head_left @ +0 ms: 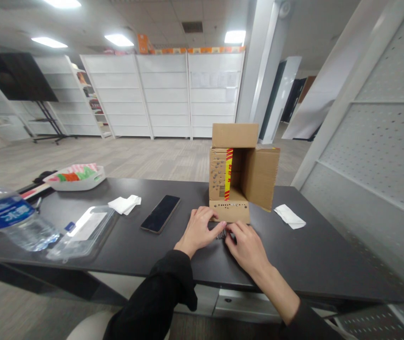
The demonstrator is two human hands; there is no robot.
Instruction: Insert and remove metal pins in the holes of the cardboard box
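Observation:
A cardboard box [218, 177] stands open on the dark table, one side flap swung out to the right. Its left flap and the lower front flap [232, 212] carry rows of small dark dots, perhaps holes or screw heads. My left hand [200, 229] rests at the lower flap's left edge, thumb stretched out and apart from the fingers. Between my hands lie several small metal pieces [220, 234], screw-like, partly covered. My right hand [246, 245] is curled beside them, fingertips drawn in near the thumb; anything in them is hidden.
A phone [161, 214] lies left of my hands, with a folded tissue [124, 204] and a clear plastic case [85, 231] beyond it. A water bottle [14, 217] and a white basket [76, 182] occupy the left end. Another tissue [290, 216] lies right of the box.

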